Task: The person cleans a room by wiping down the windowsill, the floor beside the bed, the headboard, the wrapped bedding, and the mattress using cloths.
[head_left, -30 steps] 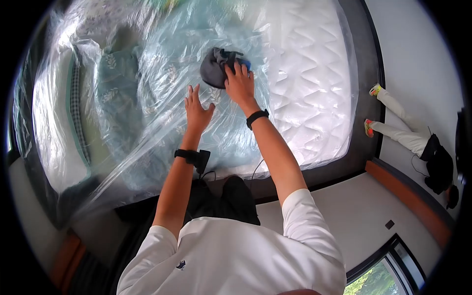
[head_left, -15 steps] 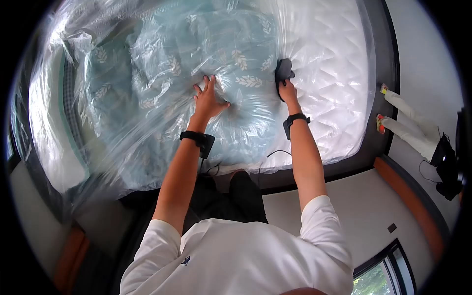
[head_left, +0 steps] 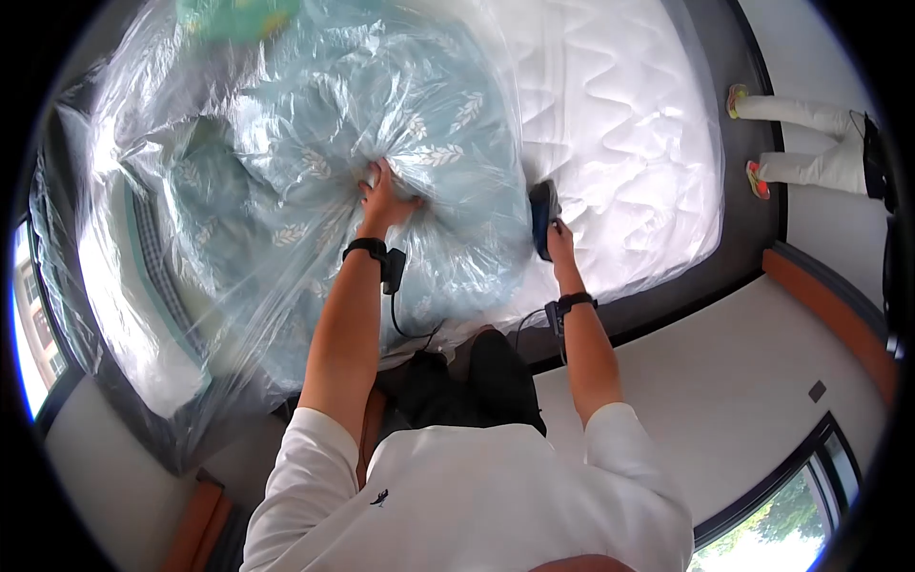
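Note:
My left hand (head_left: 384, 202) presses into a pale green leaf-patterned quilt (head_left: 286, 191) through clear plastic sheeting (head_left: 243, 367). Its thumb is stretched apart from the curled fingers, and creases radiate around it. To the right, my right hand (head_left: 559, 244) is closed on a dark oblong tool (head_left: 543, 214), whose exact kind I cannot make out. The tool lies where the quilt's edge meets the white quilted mattress (head_left: 620, 143). Both wrists wear black straps with small boxes and cables.
A person in pale trousers (head_left: 810, 167) and bright shoes stands beyond the dark bed base (head_left: 753, 181) at right. Pillows (head_left: 162, 305) lie under plastic at left. A blurred green thing (head_left: 238, 17) shows at top left. My knees are against the bed's near side.
The tool and my right hand have moved nearer to me along the quilt's edge. My left fingers have curled more, with deeper creases around them. The view has shifted; the green thing has appeared.

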`<action>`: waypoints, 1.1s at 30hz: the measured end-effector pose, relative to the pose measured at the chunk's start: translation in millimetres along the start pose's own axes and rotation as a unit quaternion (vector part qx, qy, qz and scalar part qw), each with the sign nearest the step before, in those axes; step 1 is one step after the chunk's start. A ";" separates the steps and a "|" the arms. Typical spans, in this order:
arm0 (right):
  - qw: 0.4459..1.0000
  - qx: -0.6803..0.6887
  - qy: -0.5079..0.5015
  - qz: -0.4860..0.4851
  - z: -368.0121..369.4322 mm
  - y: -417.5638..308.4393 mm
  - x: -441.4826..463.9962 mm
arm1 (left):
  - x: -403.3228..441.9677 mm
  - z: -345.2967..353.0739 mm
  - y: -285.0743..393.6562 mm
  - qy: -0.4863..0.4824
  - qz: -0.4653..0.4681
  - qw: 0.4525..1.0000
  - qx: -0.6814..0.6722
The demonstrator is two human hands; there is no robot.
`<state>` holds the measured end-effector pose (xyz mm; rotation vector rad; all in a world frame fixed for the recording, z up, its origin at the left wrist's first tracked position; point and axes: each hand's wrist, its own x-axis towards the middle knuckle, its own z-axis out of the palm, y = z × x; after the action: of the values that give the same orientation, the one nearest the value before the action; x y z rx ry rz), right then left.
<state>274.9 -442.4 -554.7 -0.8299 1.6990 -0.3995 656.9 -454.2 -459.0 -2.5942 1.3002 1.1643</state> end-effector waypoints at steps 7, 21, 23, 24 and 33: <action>0.979 -0.024 0.073 -0.187 41.1 -131.2 -8.2 | 1.3 12.7 -25.2 0.065 0.083 0.994 -0.038; 0.940 -0.090 -0.012 -0.328 82.4 -95.2 -184.1 | -163.7 3.2 -105.3 0.194 0.124 0.969 -0.094; 0.918 -0.055 0.017 -0.392 124.1 -98.9 -194.7 | -188.5 7.2 -159.8 0.210 0.083 0.974 -0.018; 0.893 -0.058 0.041 -0.444 142.3 -96.3 -194.5 | -200.4 0.7 -175.1 0.215 0.034 0.976 0.020; 0.936 -0.224 0.046 -0.267 162.3 -96.6 -205.0 | -273.8 -41.6 -329.9 0.373 -0.207 0.902 -0.073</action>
<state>480.0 -339.6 -396.3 -1.6482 1.6575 -0.4228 808.7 -64.4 -356.1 -3.3443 0.6158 0.1903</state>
